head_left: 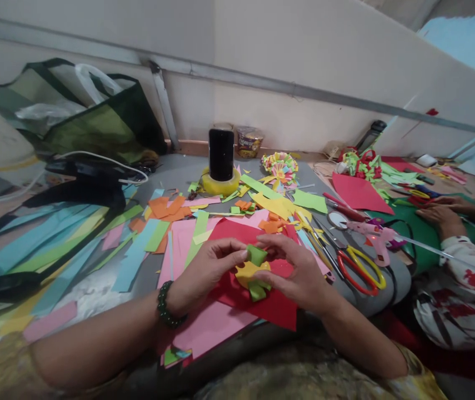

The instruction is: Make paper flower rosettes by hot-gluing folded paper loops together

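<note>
My left hand (223, 258) pinches the edge of a small green paper piece (256, 255) between thumb and forefinger. Close on the other side, my right hand (293, 269) has its fingers curled around a small yellow and green paper piece (248, 273), its forefinger by the green piece's top edge. Whether the green and yellow parts are joined I cannot tell. Both hands are over a red paper sheet (281, 311), which lies on pink paper sheets (195, 328).
Scissors (360, 271) with red and yellow handles and a pink glue gun (376, 239) lie to the right. A phone (221, 154) stands on a yellow tape roll (220, 184). Blue paper strips (54, 239) spread leftward. A co-worker's hands (441, 216) are at far right.
</note>
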{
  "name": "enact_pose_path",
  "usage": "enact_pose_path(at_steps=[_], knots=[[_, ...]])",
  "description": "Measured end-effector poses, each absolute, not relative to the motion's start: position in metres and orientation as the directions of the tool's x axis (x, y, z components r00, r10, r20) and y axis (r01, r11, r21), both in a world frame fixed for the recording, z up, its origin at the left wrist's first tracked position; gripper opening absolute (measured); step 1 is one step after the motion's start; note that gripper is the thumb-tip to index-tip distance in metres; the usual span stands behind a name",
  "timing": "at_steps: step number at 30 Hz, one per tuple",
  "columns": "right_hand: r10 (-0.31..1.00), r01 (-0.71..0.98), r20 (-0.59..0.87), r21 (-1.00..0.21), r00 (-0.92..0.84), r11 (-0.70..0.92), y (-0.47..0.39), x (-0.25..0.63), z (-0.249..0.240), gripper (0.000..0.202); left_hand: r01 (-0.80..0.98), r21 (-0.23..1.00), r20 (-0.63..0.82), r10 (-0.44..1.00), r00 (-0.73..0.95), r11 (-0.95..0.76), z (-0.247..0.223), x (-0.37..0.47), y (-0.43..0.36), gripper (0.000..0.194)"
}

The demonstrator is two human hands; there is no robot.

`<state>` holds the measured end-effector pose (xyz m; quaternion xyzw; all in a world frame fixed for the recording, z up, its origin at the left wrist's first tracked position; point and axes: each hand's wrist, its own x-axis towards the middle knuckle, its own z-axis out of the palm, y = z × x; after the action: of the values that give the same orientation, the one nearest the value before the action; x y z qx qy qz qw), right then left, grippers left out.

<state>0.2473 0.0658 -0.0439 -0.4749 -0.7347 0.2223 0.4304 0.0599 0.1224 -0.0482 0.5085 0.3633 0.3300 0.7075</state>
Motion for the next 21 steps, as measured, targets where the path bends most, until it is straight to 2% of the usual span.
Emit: enact_pose_path(at_steps=[2,4,7,10,12,14,17,19,21], knots=[[0.848,0.539,0.496,-0.670,-0.186,0.510,0.065,0.247,-0.044,0.030,-0.097,0.959,-0.180,0.838,0.516,0.265,-0.049,0.060,0.122,0.037],[0.833,0.541,0.527,-0.656,-0.170,0.526,0.064,0.248,-0.042,0.020,-0.081,0.966,-0.168,0.835,0.524,0.245,-0.050,0.060,0.122,0.034],[0.894,0.470,0.426,-0.766,-0.140,0.438,0.066,0.253,-0.039,0.013,-0.022,0.985,-0.130,0.811,0.571,0.173,-0.052,0.059,0.123,0.029],[0.946,0.409,0.311,-0.855,-0.091,0.320,0.070,0.264,-0.042,0.013,0.132,0.986,0.000,0.795,0.607,-0.100,-0.057,0.057,0.124,0.018],[0.969,0.407,0.238,-0.881,-0.059,0.241,0.072,0.273,-0.047,0.017,0.241,0.917,0.101,0.769,0.631,-0.318,-0.061,0.056,0.125,0.014],[0.983,0.404,0.175,-0.897,-0.048,0.179,0.073,0.279,-0.052,0.021,0.293,0.863,0.137,0.748,0.649,-0.412,-0.065,0.056,0.125,0.015],[0.980,0.417,0.192,-0.887,-0.053,0.197,0.069,0.280,-0.055,0.022,0.273,0.906,0.084,0.771,0.632,-0.322,-0.065,0.057,0.125,0.018],[0.954,0.484,0.288,-0.825,-0.084,0.292,0.065,0.276,-0.054,0.019,0.203,0.970,-0.022,0.779,0.627,-0.136,-0.061,0.059,0.124,0.025],[0.895,0.570,0.418,-0.703,-0.154,0.426,0.062,0.271,-0.051,0.023,0.109,0.988,-0.157,0.745,0.648,0.114,-0.056,0.061,0.123,0.035]])
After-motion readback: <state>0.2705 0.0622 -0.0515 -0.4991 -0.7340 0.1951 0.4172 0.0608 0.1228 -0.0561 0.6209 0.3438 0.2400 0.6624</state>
